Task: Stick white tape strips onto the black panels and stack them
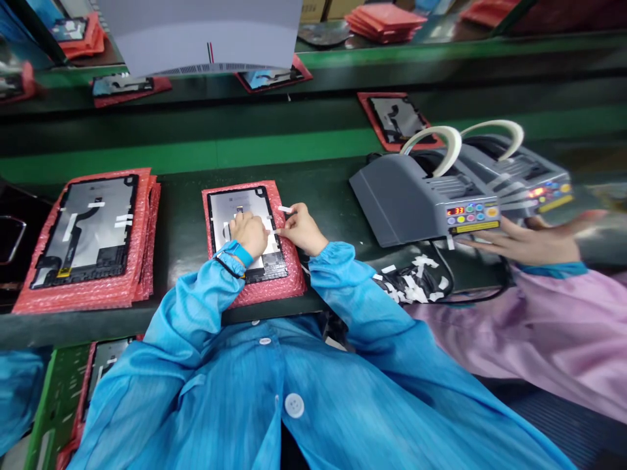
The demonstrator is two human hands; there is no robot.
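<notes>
An opened tablet panel (234, 207) lies on a red bubble-wrap sheet (289, 274) straight in front of me. My left hand (249, 234) rests on the panel's middle with its fingers curled down, pressing the surface. My right hand (302, 228) sits at the panel's right edge, pinching a small white strip of tape (285, 209) between thumb and fingers. Both arms wear blue sleeves, and a blue band with a black strap circles my left wrist.
A stack of red bubble-wrap sheets topped by another panel (88, 228) lies at the left. Two grey tape dispensers (421, 196) stand at the right, with a co-worker's hand (524, 243) in a pink sleeve under them. White tape scraps (411, 281) lie nearby. More panels sit on the green conveyor (196, 153).
</notes>
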